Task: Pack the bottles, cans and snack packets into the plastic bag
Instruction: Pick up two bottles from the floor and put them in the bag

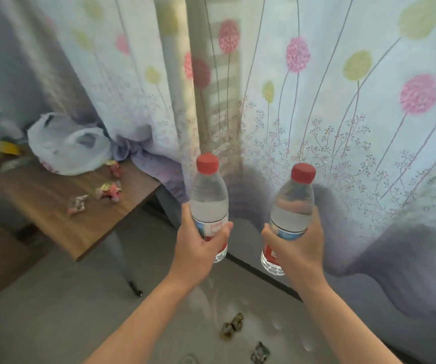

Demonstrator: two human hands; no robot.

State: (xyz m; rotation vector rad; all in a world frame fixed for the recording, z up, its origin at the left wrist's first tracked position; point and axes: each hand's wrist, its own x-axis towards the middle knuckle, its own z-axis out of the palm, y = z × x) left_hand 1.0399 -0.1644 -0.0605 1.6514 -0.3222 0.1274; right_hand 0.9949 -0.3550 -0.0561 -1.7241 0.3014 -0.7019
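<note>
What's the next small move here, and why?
Probably carry both toward the plastic bag on the table, at far left: left hand grips one bottle, right hand the other bottle, both upright, capped.

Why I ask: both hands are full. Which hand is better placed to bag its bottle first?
Left hand, probably: its water bottle is nearer the plastic bag, lying leftward on the table.

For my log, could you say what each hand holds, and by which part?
Left hand grips the left water bottle, right hand the right water bottle, both around the labelled lower body.
</note>
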